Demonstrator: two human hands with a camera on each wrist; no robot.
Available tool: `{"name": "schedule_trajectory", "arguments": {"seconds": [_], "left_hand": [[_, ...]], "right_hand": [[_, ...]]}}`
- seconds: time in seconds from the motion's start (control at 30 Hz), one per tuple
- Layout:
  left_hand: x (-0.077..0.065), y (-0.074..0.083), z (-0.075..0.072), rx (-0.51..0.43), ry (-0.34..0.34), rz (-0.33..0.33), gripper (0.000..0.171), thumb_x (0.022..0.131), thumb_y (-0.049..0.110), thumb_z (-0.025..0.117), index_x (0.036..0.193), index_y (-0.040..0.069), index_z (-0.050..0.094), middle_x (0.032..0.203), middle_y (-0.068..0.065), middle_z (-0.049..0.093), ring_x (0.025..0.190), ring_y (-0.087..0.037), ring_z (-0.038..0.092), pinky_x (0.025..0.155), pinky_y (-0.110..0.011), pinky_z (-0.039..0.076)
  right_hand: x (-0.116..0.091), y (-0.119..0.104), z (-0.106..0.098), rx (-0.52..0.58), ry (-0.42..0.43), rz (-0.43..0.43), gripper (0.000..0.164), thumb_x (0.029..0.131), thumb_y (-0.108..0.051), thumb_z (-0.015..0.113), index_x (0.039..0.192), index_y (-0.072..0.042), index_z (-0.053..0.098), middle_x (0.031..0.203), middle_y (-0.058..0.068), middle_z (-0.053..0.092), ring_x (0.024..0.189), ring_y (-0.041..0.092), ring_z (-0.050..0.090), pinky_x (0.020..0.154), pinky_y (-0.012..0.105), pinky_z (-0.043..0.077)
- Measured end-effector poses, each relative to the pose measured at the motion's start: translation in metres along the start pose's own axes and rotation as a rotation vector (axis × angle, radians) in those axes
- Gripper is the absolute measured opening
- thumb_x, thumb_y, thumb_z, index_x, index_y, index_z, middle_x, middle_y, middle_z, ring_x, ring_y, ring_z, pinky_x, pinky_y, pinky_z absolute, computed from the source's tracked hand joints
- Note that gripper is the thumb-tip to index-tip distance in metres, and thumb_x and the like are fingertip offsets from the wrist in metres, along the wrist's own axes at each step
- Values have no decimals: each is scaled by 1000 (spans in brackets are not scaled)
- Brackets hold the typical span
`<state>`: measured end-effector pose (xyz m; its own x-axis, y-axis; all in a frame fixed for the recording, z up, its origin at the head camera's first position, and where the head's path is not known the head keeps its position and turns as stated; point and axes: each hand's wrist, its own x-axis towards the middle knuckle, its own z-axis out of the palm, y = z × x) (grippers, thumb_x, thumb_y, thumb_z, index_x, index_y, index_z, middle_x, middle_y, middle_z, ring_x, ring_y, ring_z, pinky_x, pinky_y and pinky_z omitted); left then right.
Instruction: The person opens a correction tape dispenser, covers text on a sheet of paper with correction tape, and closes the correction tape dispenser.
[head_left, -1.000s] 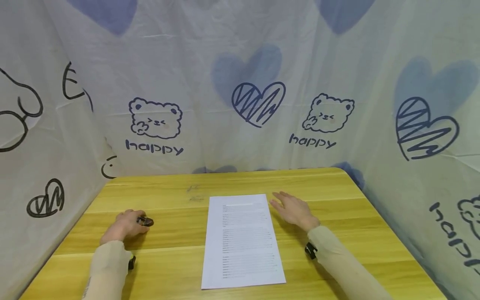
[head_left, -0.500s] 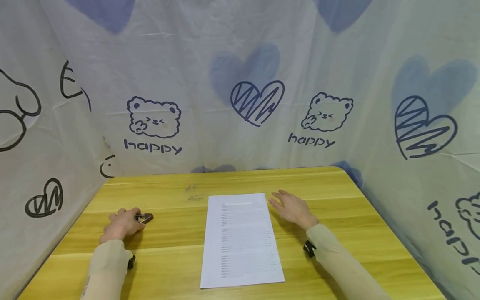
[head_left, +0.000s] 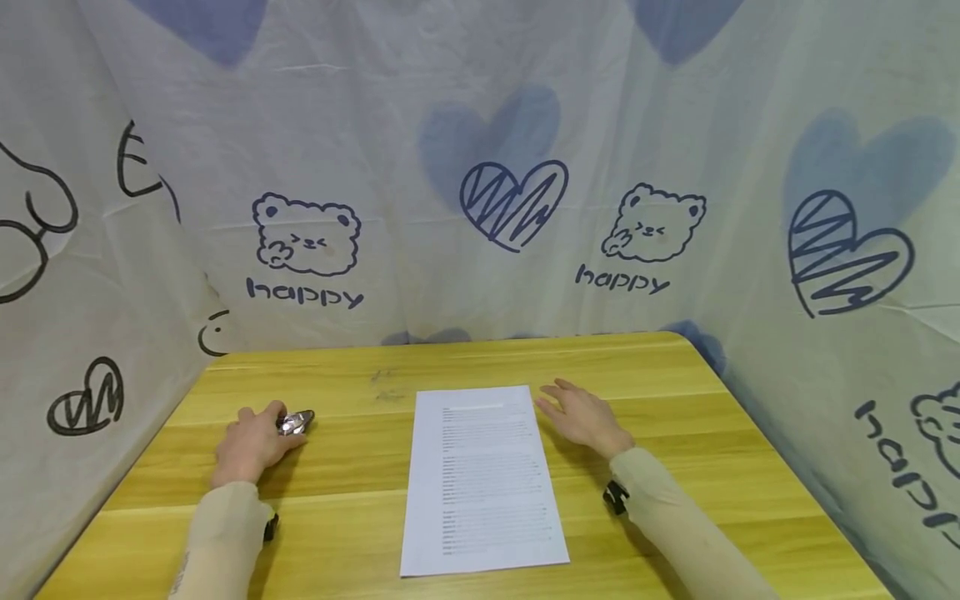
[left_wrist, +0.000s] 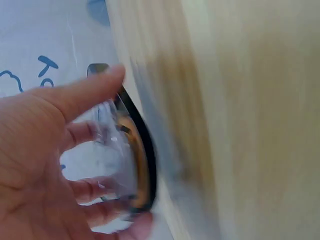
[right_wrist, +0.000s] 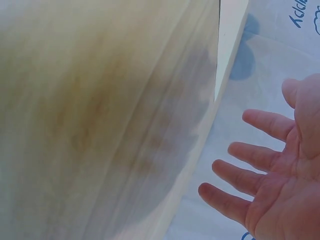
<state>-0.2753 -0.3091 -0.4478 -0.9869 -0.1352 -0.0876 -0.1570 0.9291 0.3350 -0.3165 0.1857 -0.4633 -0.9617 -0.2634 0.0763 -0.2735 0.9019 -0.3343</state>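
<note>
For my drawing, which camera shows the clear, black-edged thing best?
Left wrist: the clear, black-edged thing looks biggest, though the left hand covers bits. Head shows it small; right wrist doesn't show it.

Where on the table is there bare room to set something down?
The wooden table is bare between the left hand, gripping a small dark-and-clear object, and the printed sheet; along its far edge, apart from faint marks; and right of the right sleeve. It's tightest where the right hand sits by the sheet's upper right corner.
</note>
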Motion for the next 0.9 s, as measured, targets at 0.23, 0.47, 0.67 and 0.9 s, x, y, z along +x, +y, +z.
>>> {"name": "schedule_trajectory", "arguments": {"seconds": [0.23, 0.47, 0.67, 0.9], "left_hand": [[2, 15, 5, 13, 44, 13, 74, 86, 58, 62, 133, 3, 43, 102, -30, 51, 75, -38, 54, 54, -46, 42], [5, 41, 4, -12, 59, 15, 77, 85, 64, 59, 120, -3, 46, 85, -21, 58, 68, -30, 54, 50, -37, 41], [5, 63, 4, -77, 21, 83, 74, 86, 65, 60, 117, -2, 54, 85, -14, 60, 68, -24, 54, 51, -31, 41], [4, 88, 9, -147, -2, 222, 65, 100, 55, 43, 125, -5, 50, 91, -20, 61, 71, -25, 56, 60, -37, 45]], "right_hand": [[1, -4, 3, 15, -5, 0, 53, 104, -49, 36, 140, -15, 55, 148, 17, 49, 133, 38, 48, 106, 58, 41], [3, -10, 2, 31, 19, -32, 51, 104, -48, 39, 137, -14, 59, 139, 9, 59, 130, 31, 53, 107, 51, 43], [6, -19, -1, 55, 22, -47, 50, 103, -47, 43, 133, -12, 62, 133, 5, 64, 126, 29, 57, 102, 49, 47], [6, -29, 3, 74, 7, -58, 39, 100, -40, 54, 125, -14, 68, 121, 6, 70, 110, 26, 66, 91, 46, 54]]}}
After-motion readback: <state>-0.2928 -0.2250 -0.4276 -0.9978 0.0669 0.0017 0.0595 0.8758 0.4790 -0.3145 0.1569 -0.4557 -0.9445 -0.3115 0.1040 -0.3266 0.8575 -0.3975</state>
